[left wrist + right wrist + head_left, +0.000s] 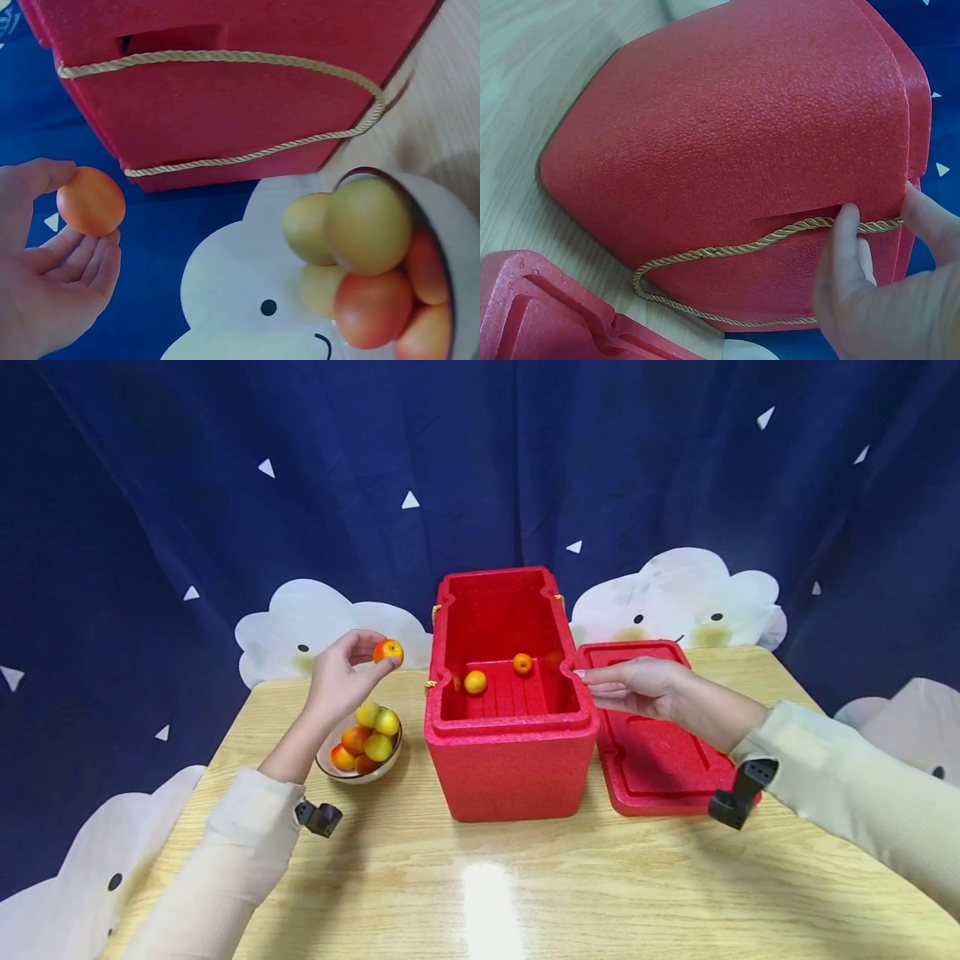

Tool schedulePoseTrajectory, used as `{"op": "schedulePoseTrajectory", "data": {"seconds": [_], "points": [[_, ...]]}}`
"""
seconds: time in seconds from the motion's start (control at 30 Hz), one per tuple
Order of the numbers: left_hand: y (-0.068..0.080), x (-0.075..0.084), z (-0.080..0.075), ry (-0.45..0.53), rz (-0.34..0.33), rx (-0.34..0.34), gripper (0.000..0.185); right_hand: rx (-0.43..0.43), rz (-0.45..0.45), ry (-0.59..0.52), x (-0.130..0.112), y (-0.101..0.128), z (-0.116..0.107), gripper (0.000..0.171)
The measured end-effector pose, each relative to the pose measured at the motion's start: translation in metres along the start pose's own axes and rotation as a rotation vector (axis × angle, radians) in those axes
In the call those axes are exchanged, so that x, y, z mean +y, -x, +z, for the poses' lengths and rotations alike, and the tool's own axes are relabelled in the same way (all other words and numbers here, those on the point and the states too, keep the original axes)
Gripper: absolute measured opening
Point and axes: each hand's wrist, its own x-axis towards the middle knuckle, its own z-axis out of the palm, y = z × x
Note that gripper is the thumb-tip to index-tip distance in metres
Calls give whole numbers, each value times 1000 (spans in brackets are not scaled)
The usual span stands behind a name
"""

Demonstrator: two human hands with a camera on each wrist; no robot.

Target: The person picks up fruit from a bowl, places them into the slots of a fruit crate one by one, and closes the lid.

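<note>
Nearest, left of centre, the bowl (358, 772) of fruit sits on the table (480, 877); just above it the left hand (341, 681) pinches an orange fruit (387, 651) in its fingertips, so the step looks like carrying fruit from bowl to box. The open red box (510, 768), long axis running near to far and mouth upward, holds two fruits; the right hand (637, 687) steadies its right rim, fingers outstretched, beside the lid (652, 760). Next: carry rightward over the rim and release.

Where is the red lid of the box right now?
In the head view, the red lid lies flat on the table, right beside the open red box, under the right hand.
</note>
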Motion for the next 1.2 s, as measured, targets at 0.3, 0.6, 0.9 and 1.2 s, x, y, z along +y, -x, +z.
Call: {"op": "schedulePoseTrajectory", "data": {"seconds": [0.3,0.6,0.9,1.2], "points": [[-14,18,-8,-72,-24,-24,37,11,13,26,-1,1,0,17],[-28,40,-16,-123,-49,-48,37,27,24,22,-1,1,0,13],[-46,59,-19,-163,-113,-117,37,30,26,14,-2,1,0,14],[-66,81,-13,-212,-206,-211,40,15,23,-5,-1,2,1,14]]}}
